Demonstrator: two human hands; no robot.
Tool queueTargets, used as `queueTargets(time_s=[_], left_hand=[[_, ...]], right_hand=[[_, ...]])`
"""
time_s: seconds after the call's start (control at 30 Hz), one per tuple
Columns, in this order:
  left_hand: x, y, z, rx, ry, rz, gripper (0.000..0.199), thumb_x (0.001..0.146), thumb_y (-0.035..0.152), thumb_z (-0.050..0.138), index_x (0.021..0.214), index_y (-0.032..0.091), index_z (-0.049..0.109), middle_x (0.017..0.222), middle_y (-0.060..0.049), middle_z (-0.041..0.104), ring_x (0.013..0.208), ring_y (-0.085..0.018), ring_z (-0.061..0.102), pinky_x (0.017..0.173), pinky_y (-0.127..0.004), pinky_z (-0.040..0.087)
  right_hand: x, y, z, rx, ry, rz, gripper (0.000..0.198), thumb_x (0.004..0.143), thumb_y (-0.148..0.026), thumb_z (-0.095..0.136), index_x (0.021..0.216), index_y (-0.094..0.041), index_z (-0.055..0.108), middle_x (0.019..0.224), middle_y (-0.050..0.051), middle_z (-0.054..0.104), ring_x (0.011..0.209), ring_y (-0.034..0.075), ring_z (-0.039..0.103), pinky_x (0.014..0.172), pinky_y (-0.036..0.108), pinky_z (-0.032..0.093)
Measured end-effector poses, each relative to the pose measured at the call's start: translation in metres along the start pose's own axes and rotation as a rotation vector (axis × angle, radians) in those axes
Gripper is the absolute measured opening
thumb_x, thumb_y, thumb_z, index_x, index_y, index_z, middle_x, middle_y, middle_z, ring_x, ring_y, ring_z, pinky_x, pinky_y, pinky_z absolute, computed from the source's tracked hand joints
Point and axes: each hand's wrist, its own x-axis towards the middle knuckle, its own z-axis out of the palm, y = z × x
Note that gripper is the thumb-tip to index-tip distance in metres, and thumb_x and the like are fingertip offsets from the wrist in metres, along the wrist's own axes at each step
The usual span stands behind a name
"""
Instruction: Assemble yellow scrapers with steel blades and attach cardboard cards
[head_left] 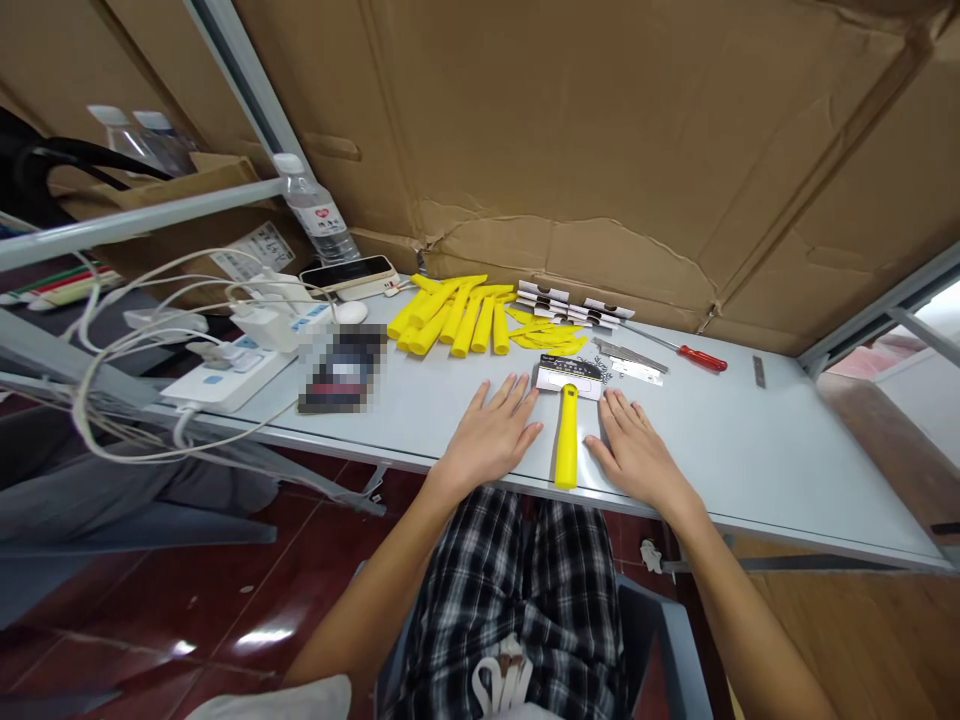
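A scraper (568, 440) with a yellow handle and a wide black-and-white head lies on the grey table, its handle pointing towards me. My left hand (491, 435) rests flat to the left of it, fingers spread, holding nothing. On the other side my right hand (632, 445) also lies flat and empty, its fingertips close to the scraper head. Behind the scraper are a pile of yellow handles (457, 318), flatter yellow pieces (551, 333) and stacked black-and-white pieces (562, 300). Metal blades (634, 362) lie by small dark bits, perhaps screws, beyond my right hand.
A screwdriver (701, 358) with a red handle lies at the back right, near a small metal strip (759, 372). To the left are a blurred dark box (341, 370), a phone (349, 272), a water bottle (319, 215) and a power strip (232, 375) with tangled white cables. Cardboard (562, 130) walls the back.
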Motion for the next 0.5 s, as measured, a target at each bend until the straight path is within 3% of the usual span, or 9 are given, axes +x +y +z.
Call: queueTargets(time_s=[0.1, 0.27, 0.37, 0.5], left_hand=[[0.0, -0.001, 0.002, -0.015, 0.025, -0.003, 0.06, 0.111, 0.045, 0.032, 0.161, 0.015, 0.048, 0.172, -0.016, 0.035, 0.162, -0.032, 0.03, 0.131, -0.06, 0.021], [0.0, -0.002, 0.004, -0.034, 0.048, -0.002, 0.059, 0.111, 0.046, 0.035, 0.16, 0.017, 0.049, 0.172, -0.015, 0.037, 0.162, -0.032, 0.031, 0.131, -0.059, 0.022], [0.0, -0.003, 0.005, -0.041, 0.063, -0.005, 0.059, 0.11, 0.046, 0.037, 0.159, 0.016, 0.05, 0.171, -0.015, 0.039, 0.161, -0.032, 0.033, 0.13, -0.059, 0.024], [0.0, -0.005, 0.004, -0.067, 0.108, -0.037, 0.052, 0.109, 0.038, 0.041, 0.152, 0.014, 0.057, 0.166, -0.015, 0.048, 0.156, -0.032, 0.041, 0.129, -0.055, 0.031]], right_hand=[[-0.001, -0.002, -0.008, 0.036, -0.004, -0.004, 0.082, 0.107, -0.062, 0.03, 0.165, -0.005, 0.036, 0.172, 0.013, 0.016, 0.164, 0.031, 0.018, 0.138, 0.051, 0.021], [0.004, -0.034, -0.035, 0.069, 0.114, 0.111, 0.058, 0.109, -0.046, 0.032, 0.146, -0.009, 0.056, 0.149, 0.017, 0.053, 0.143, 0.029, 0.049, 0.122, 0.046, 0.044], [0.019, -0.067, -0.047, 0.053, 0.156, 0.152, 0.057, 0.11, -0.049, 0.031, 0.145, -0.013, 0.057, 0.142, 0.017, 0.057, 0.131, 0.029, 0.055, 0.108, 0.044, 0.051], [0.033, -0.099, -0.051, -0.03, 0.072, 0.145, 0.047, 0.106, -0.052, 0.044, 0.139, -0.023, 0.061, 0.134, 0.013, 0.06, 0.123, 0.031, 0.055, 0.101, 0.048, 0.051]])
